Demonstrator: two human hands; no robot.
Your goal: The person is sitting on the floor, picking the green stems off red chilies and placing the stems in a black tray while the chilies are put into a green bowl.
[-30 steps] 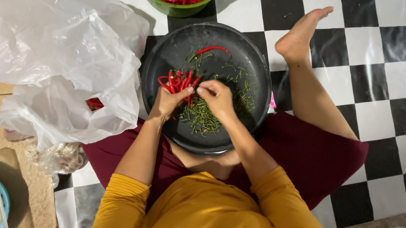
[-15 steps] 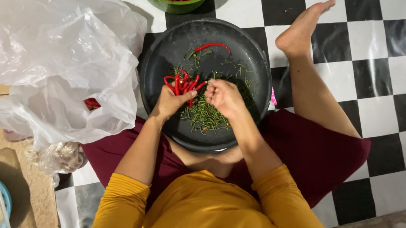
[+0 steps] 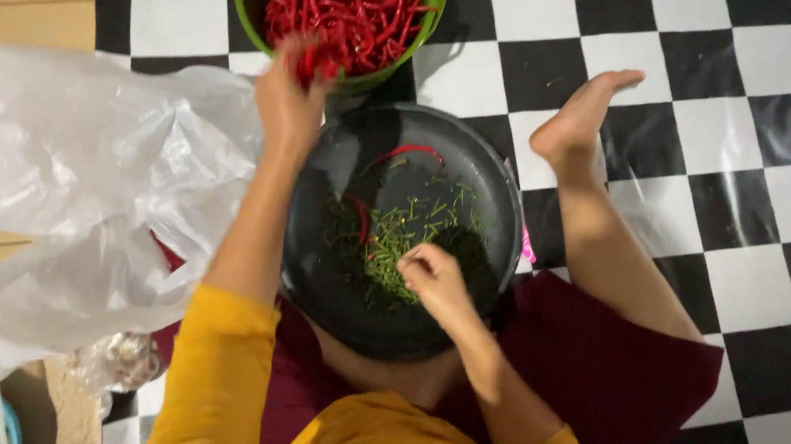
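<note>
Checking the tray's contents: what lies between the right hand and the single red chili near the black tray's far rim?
In the head view, scattered green stems lie between the right hand and the red chili.

Left hand [image 3: 288, 103] raised with a bunch of red chillies [image 3: 317, 59] at the green bowl [image 3: 425, 19] rim, right hand [image 3: 431, 277] curled over green stems [image 3: 391, 241] in the dark round tray [image 3: 492, 193], clear plastic bag [image 3: 77, 179] beside it

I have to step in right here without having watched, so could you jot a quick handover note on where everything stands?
Left hand: at the rim of the green bowl, closed on a few red chillies.
Right hand: resting on the green stems in the black pan; the grip of its fingers is unclear.
Done: the bowl is heaped with chillies and a pile of stems lies in the pan.
Left: two loose chillies in the pan.
</note>
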